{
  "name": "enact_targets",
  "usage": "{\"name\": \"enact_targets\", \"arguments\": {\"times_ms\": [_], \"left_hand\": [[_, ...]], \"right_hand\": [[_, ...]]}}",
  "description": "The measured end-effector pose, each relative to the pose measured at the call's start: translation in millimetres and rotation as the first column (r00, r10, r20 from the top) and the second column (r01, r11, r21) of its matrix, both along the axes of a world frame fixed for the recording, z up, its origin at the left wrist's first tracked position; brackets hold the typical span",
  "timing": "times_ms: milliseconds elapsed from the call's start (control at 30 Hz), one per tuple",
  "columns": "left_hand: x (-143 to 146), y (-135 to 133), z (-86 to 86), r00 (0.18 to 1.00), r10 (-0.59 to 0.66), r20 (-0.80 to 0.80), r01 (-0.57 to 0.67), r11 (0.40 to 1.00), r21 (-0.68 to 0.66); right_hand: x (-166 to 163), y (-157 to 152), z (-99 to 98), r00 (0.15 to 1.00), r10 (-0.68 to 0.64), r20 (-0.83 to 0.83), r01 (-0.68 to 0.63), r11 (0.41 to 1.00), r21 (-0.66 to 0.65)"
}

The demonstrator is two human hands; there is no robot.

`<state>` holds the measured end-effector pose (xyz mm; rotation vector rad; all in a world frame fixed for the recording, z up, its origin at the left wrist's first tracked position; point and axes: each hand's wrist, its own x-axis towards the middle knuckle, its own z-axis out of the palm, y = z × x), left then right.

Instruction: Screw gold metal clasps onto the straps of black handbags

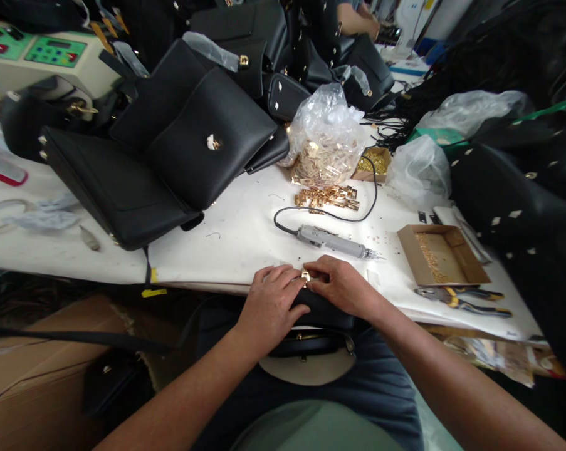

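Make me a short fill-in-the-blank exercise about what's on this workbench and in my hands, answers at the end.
1. Your left hand and right hand meet at a small ____-coloured metal clasp.
2. The grey corded tool lies on a ____ tabletop.
3. Of your two hands, the pliers lie nearer the ____ one.
4. The open box above the pliers in the picture is made of ____.

Missing words: gold; white; right; cardboard.
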<state>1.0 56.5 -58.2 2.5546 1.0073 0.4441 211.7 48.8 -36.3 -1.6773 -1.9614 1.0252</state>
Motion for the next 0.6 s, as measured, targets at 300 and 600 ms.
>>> {"name": "enact_targets", "arguments": {"times_ms": [300, 600], "left_hand": [[0.9, 2.2, 0.6, 1.0, 0.005, 0.005, -0.005, 1.0, -0.012], [3.6, 3.9, 5.1, 0.999, 0.034, 0.011, -0.033, 0.998, -0.049]], "right_hand": [[11.3, 6.4, 0.8, 0.989, 0.146, -0.025, -0.146, 0.989, -0.018], [13.2, 1.5, -4.7, 0.988, 0.155, -0.006, -0.155, 0.987, 0.04]]}}
